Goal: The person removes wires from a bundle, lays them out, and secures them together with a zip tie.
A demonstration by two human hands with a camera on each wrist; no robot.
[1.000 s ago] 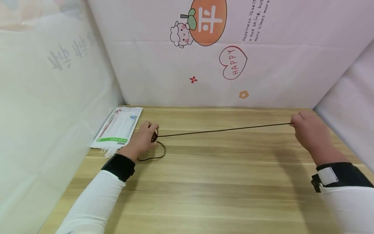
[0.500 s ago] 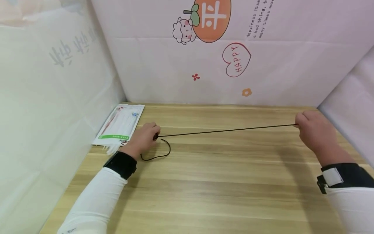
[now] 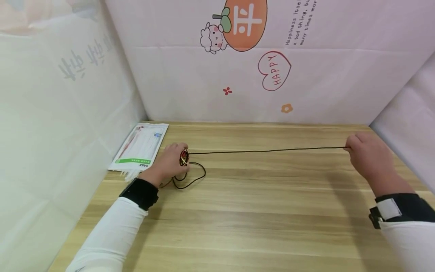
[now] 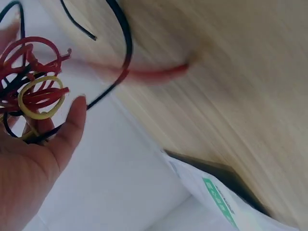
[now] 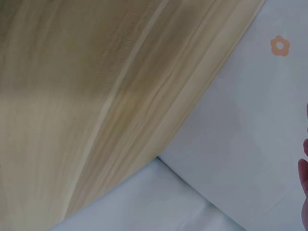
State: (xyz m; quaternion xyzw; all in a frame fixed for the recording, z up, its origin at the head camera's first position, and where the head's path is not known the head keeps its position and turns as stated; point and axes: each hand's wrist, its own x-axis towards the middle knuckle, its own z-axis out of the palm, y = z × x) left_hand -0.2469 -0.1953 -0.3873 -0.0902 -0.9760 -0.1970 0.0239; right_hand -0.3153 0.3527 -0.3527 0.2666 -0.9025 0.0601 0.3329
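Note:
In the head view my left hand holds a tangled bundle of cords just above the table's left half. Red, black and yellow loops of the bundle show between thumb and fingers in the left wrist view, with a loose red end blurred beside it. A black cord runs from the bundle across to my right hand, whose fingers pinch it at the right. It is nearly straight. Slack black loops hang below the left hand. Only a sliver of the right hand enters the right wrist view.
A white packet with a green band lies at the table's back left, with thin white strips at its near edge. White printed sheets wall the back and sides of the wooden table.
My right hand has shifted slightly right with the cord. The left fingers have spread, showing more of the bundle, and the slack loops below it have grown.

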